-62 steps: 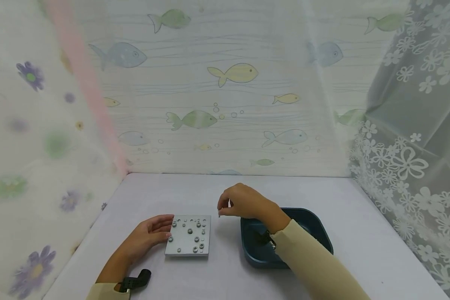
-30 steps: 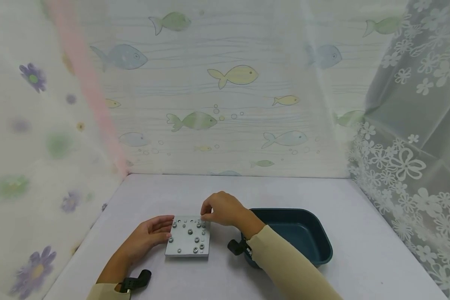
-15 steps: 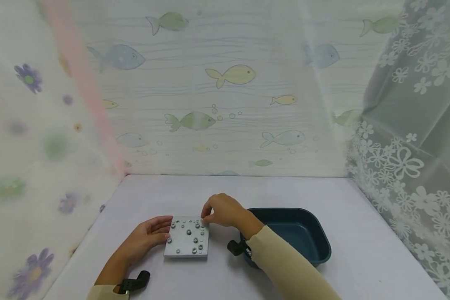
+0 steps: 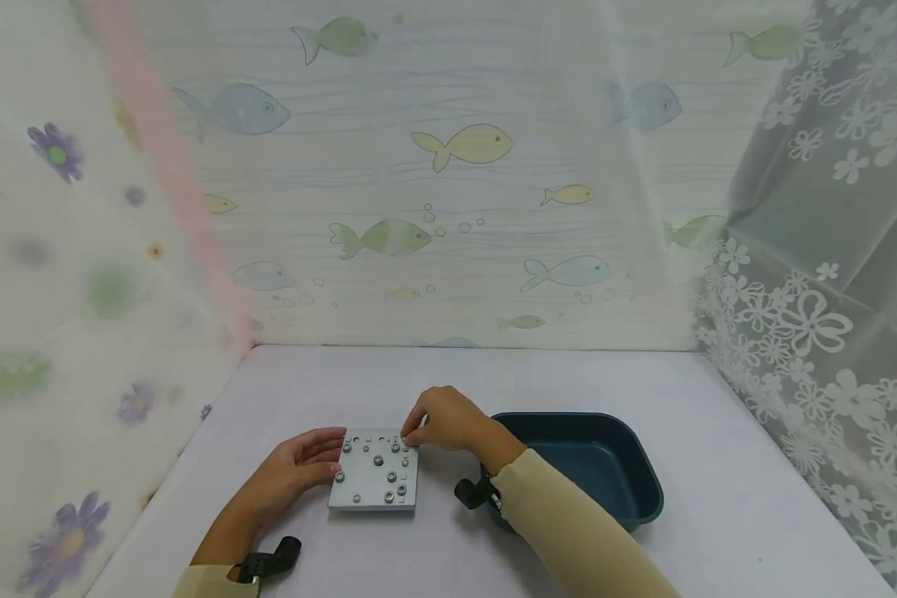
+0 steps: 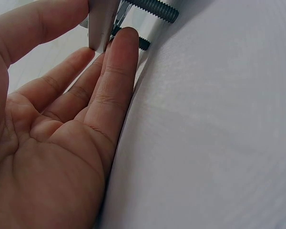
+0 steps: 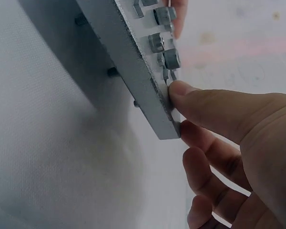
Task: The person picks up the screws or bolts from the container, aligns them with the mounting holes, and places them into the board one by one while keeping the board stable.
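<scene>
A silver metal plate (image 4: 365,484) stands a little above the white table on threaded shanks (image 5: 158,10) that show below it in the left wrist view. Several socket head screws (image 4: 378,461) and small slots dot its top face. At the plate's left edge my left hand (image 4: 295,467) grips it, thumb against the upper edge and fingers reaching underneath. My right hand (image 4: 448,422) is at the far right corner, thumb and index finger pinched together right at the plate's face. The small screw between those fingertips is hidden now.
Just right of the plate sits a dark blue plastic tray (image 4: 613,473), partly behind my right forearm. The white table (image 4: 718,482) is bounded by a fish-print curtain (image 4: 493,249) at the back and hanging sheets on both sides.
From beside the tray, my right hand has moved left with the small screw to the plate's far right corner, and has stayed there. The left hand keeps its grip on the plate.
</scene>
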The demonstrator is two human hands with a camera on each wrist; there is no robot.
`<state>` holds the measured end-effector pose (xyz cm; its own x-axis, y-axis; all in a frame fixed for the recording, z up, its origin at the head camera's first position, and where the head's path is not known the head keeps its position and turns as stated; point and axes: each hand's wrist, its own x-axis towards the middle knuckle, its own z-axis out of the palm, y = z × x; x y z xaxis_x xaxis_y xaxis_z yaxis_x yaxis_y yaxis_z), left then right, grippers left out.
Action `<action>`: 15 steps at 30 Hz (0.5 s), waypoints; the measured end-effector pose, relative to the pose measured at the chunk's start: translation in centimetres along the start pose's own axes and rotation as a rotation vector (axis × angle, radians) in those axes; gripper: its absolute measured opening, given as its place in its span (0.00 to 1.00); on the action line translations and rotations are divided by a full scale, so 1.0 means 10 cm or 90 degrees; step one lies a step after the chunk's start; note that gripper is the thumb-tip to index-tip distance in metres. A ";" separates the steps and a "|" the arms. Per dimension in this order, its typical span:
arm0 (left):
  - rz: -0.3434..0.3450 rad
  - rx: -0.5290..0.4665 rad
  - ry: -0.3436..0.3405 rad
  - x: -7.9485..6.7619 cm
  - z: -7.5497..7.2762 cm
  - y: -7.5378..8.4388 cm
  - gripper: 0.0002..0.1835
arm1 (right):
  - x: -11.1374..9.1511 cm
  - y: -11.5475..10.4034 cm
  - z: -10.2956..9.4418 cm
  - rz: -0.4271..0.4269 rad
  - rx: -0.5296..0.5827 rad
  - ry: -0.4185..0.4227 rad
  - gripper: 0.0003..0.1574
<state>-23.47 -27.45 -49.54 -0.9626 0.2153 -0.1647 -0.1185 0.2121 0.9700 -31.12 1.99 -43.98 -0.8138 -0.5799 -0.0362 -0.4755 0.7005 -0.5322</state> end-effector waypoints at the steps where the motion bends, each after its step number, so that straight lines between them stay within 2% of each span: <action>1: -0.001 0.001 0.001 0.00 0.00 0.00 0.38 | 0.00 0.01 0.00 0.000 0.007 0.000 0.04; 7: -0.007 -0.003 0.003 0.01 0.00 -0.01 0.39 | -0.01 0.03 0.02 -0.005 0.037 0.002 0.04; 15: -0.005 -0.002 -0.002 0.03 0.00 -0.03 0.39 | -0.04 0.02 -0.04 -0.006 0.019 -0.012 0.08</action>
<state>-23.74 -27.47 -49.87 -0.9611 0.2162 -0.1721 -0.1262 0.2107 0.9694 -31.00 2.51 -43.76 -0.8031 -0.5940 -0.0475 -0.4720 0.6827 -0.5577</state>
